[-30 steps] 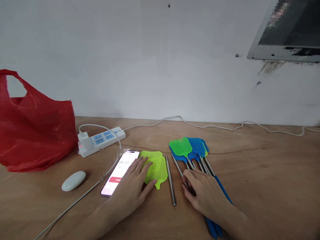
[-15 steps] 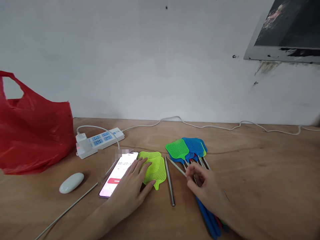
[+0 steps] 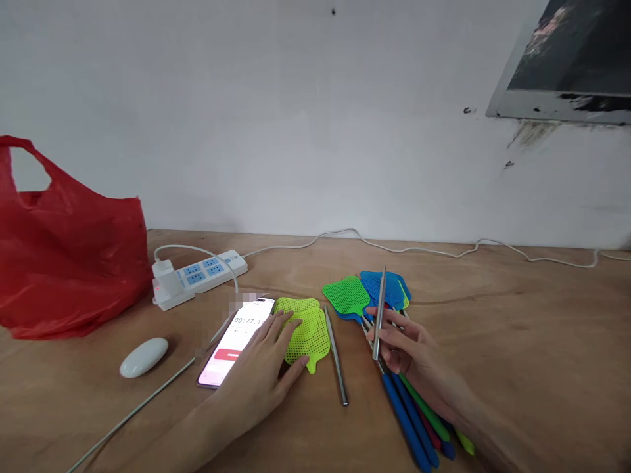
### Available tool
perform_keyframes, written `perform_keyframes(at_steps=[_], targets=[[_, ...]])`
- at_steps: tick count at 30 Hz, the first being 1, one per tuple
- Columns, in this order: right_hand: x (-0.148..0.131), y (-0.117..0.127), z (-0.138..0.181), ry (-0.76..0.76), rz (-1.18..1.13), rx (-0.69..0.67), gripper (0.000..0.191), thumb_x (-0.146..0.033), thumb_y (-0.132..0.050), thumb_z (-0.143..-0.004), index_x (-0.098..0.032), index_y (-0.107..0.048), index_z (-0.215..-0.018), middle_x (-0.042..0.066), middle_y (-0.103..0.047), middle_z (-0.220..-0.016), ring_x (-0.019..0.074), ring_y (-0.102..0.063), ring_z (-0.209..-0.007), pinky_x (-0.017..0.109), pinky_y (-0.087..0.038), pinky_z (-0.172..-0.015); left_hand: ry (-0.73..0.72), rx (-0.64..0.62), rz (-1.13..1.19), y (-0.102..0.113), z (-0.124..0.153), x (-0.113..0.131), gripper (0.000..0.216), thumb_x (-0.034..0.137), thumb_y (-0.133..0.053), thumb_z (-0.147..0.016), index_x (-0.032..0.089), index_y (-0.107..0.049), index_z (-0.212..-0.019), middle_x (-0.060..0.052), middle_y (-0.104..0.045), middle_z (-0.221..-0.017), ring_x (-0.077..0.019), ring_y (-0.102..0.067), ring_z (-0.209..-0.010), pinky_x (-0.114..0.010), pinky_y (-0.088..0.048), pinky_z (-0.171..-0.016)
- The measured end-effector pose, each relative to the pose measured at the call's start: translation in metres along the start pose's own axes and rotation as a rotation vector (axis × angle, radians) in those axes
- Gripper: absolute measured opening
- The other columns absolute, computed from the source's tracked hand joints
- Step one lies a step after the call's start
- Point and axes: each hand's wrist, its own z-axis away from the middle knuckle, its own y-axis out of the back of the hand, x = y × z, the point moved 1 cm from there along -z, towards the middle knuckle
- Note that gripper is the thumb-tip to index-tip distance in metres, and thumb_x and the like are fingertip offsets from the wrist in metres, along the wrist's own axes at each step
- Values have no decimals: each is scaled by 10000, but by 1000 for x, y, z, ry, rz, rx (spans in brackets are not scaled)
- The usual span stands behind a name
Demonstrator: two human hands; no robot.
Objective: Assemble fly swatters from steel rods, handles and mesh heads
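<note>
My right hand [image 3: 411,351] pinches a thin silver metal rod [image 3: 379,315] between thumb and fingers. The rod points up and away, over a pile of fly swatters with blue heads [image 3: 392,288], a green head [image 3: 349,295] and coloured handles [image 3: 407,420]. Part of the pile is hidden behind this hand. My left hand [image 3: 263,364] lies flat with its fingers apart, fingertips on two yellow-green swatter heads [image 3: 309,338] and covering the right side of a lit phone [image 3: 229,351]. Between my hands, a second metal rod [image 3: 336,358] rests on the wood.
A red plastic bag [image 3: 73,256] stands at the left. Near it are a white power strip [image 3: 197,279] with a plugged-in charger and a white mouse-shaped object [image 3: 144,358]. A white cable [image 3: 414,249] runs along the wall across the wooden table [image 3: 517,328].
My right hand has turned and raised its metal rod from a slant pointing left to nearly upright, uncovering more swatter handles. The left hand stays in place.
</note>
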Motion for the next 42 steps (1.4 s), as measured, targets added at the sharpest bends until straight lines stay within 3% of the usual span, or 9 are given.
perform_keyframes(at_steps=[4,9,15,17,23,26,30,36,42], targets=[[-1,-5,3,24,68,-55,369,-466,-860,-711,-202,-686,-902,52,-748,-835,152,-647,-608,232,-496,-488,3,5,3,-1,0,0,440,366,-524,-997,176,-491,-1393,-163,-550,-1432,-363,-483,-1350,-556,-475,-1055],[-1,-6,4,14,81,-108,481,-636,-704,-799,-157,-738,-783,128,-755,-893,174,-632,-637,269,-509,-503,-3,14,-6,0,0,0,443,372,-528,-995,181,-486,-1393,-160,-555,-1427,-366,-490,-1341,-568,-476,-1050],[2,-4,5,55,39,-90,346,-523,-762,-813,-210,-722,-955,82,-764,-876,183,-654,-664,263,-505,-520,-5,20,17,1,0,2,418,357,-531,-986,182,-512,-1365,-157,-572,-1400,-366,-512,-1315,-566,-485,-1039],[3,-5,5,37,6,-111,321,-525,-739,-834,-214,-704,-906,82,-767,-849,190,-667,-658,278,-515,-539,-6,51,54,4,-2,4,392,339,-525,-984,198,-523,-1350,-143,-580,-1387,-351,-531,-1292,-547,-489,-1036],[4,-7,6,98,28,-105,421,-593,-695,-840,-179,-772,-828,112,-737,-974,184,-627,-722,281,-533,-552,4,52,219,21,-7,17,207,307,-474,-1003,228,-632,-1111,-69,-705,-1074,-271,-652,-1012,-416,-547,-856],[4,-6,7,137,36,-76,341,-535,-756,-817,-198,-779,-864,77,-718,-959,161,-619,-706,271,-545,-569,0,27,267,23,-6,19,184,302,-489,-987,229,-651,-1032,-51,-719,-960,-251,-664,-908,-397,-533,-802],[3,-6,8,125,53,-109,258,-439,-809,-804,-218,-740,-917,50,-734,-897,169,-676,-729,273,-556,-620,9,-17,344,21,-2,21,232,252,-555,-900,235,-626,-1120,-50,-714,-1003,-242,-666,-921,-375,-536,-799],[-1,-9,8,69,39,-173,321,-506,-753,-840,-190,-751,-895,100,-767,-955,197,-720,-770,291,-567,-654,5,-193,567,22,-1,27,313,157,-529,-783,248,-639,-1062,19,-686,-815,-157,-626,-665,-255,-489,-610],[-3,-8,7,25,-23,-189,325,-504,-712,-879,-185,-769,-906,105,-777,-940,178,-720,-747,258,-559,-643,-26,-225,613,26,-2,30,224,170,-515,-818,231,-653,-984,17,-640,-771,-149,-580,-651,-238,-422,-578]])
